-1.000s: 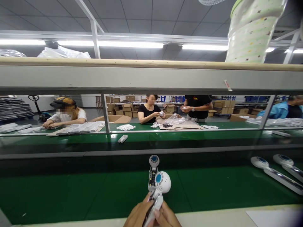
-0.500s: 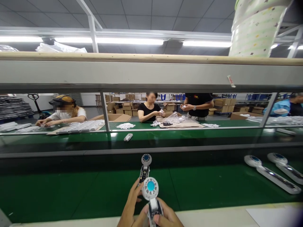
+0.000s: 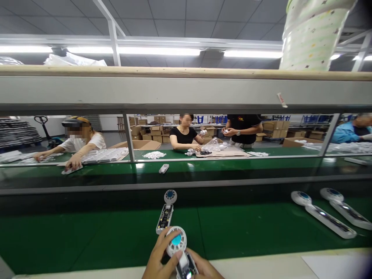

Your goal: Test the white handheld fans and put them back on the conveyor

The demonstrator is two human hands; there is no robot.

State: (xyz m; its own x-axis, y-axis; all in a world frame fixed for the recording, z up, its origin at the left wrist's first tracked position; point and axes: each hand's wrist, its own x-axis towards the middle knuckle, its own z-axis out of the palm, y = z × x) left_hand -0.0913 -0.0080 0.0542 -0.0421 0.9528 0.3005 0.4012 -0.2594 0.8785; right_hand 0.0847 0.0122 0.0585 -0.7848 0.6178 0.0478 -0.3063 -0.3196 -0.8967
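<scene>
A white handheld fan (image 3: 182, 252) is in both my hands, low in the middle of the head view. It has a round vented head with a blue centre, and its handle lies open on a circuit board where a small light glows. My left hand (image 3: 158, 254) grips the fan's head, fingers over its face and thumb at the neck. My right hand (image 3: 205, 267) is closed around the handle, its fingertips partly out of frame. Just beyond, a second handheld fan (image 3: 164, 217) lies on the green belt (image 3: 116, 232), its circuit board exposed.
Two more open fans (image 3: 331, 221) lie on the belt at right. A white casing (image 3: 164, 168) sits on the far belt. Several co-workers sit or stand across the line; one person's hand (image 3: 74, 162) touches a white part. A shelf beam (image 3: 174, 91) spans overhead.
My left hand has moved up onto the fan's head. Fans on the near belt have shifted left; the far casing has shifted right. A light now shows on the held fan's board.
</scene>
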